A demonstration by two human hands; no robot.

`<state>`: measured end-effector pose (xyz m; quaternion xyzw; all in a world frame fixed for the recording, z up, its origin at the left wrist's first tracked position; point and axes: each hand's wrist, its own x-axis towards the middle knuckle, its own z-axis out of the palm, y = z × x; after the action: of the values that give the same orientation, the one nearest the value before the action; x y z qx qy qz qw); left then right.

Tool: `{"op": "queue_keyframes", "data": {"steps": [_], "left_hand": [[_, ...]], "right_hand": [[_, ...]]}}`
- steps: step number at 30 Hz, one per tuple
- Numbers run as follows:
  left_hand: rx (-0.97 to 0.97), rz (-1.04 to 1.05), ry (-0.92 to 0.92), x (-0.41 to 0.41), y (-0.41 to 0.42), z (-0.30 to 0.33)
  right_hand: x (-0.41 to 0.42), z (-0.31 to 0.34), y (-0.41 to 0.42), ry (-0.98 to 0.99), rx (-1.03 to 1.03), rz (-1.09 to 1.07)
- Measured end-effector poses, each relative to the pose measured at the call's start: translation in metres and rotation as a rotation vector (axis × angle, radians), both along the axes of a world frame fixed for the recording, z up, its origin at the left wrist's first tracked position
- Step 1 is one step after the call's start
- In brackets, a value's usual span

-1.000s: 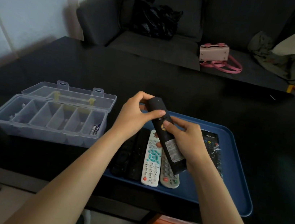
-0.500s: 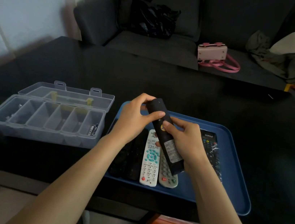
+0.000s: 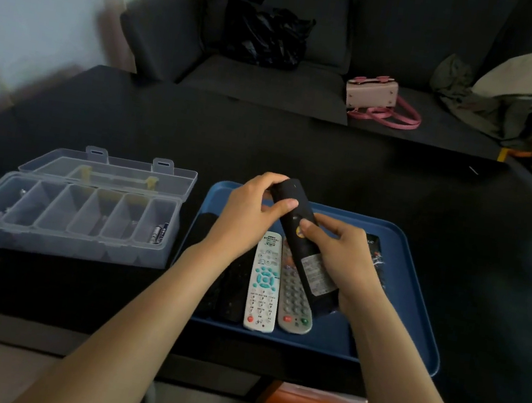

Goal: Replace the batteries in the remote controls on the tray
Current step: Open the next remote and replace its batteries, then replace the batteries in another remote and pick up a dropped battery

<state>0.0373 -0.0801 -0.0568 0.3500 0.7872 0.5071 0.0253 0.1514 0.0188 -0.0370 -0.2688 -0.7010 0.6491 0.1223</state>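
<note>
While both hands work above the blue tray (image 3: 411, 327), a long black remote (image 3: 300, 237) is held tilted over it, back side up, with a pale printed label near its lower end. The left hand (image 3: 248, 219) curls round the remote's top end, thumb laid across the smooth back. The right hand (image 3: 348, 264) grips the lower half, fingers wrapped under the body and the thumb pressing down near a small yellow mark on the back.

The tray is a shallow rounded rectangle of matte plastic, sitting toward the table's (image 3: 331, 162) near edge. On its left half several remotes lie side by side, lengthwise: a white remote (image 3: 263, 289) with teal round buttons, a grey remote (image 3: 294, 304) with rows of small dark keys touching its right side, and dark remotes (image 3: 231, 292) to the left, hard to tell apart in the shade. Another black remote (image 3: 378, 254) shows partly behind the right hand.

Left of the tray, near the table's left edge, stands a clear box (image 3: 76, 226) of ribbed transparent plastic, lid hinged back, divided into narrow compartments. Batteries (image 3: 159, 233) stand in the rightmost compartment.

Beyond the table's far edge, a dark fabric sofa (image 3: 267, 85) carries a crumpled black bag (image 3: 264, 30) and a small pink purse (image 3: 372, 93).
</note>
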Motion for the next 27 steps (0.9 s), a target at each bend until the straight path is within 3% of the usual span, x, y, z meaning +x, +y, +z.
{"op": "queue_keyframes", "data": {"steps": [2, 6, 8, 13, 16, 22, 27], "left_hand": [[-0.050, -0.030, -0.003, 0.003, 0.004, 0.001], [-0.079, -0.038, 0.005, 0.013, 0.014, 0.002], [-0.133, -0.046, 0.034, 0.021, 0.018, -0.002], [-0.376, -0.029, 0.189, 0.032, 0.021, -0.015], [-0.567, -0.050, 0.337, 0.034, 0.021, -0.020], [-0.858, -0.124, 0.430, 0.032, 0.019, -0.025], [-0.905, -0.208, 0.394, 0.030, 0.017, -0.028]], "right_hand": [[0.004, 0.000, 0.005, -0.040, -0.042, -0.007], [0.014, 0.005, 0.012, 0.010, -0.376, 0.033], [0.019, 0.003, 0.018, -0.001, -0.375, 0.008], [0.028, -0.009, 0.025, -0.274, 0.347, -0.038], [0.028, -0.016, 0.020, -0.395, 0.646, -0.049], [0.019, -0.041, 0.009, -0.580, 0.960, -0.040], [0.021, -0.054, 0.011, -0.613, 1.157, 0.024]]}}
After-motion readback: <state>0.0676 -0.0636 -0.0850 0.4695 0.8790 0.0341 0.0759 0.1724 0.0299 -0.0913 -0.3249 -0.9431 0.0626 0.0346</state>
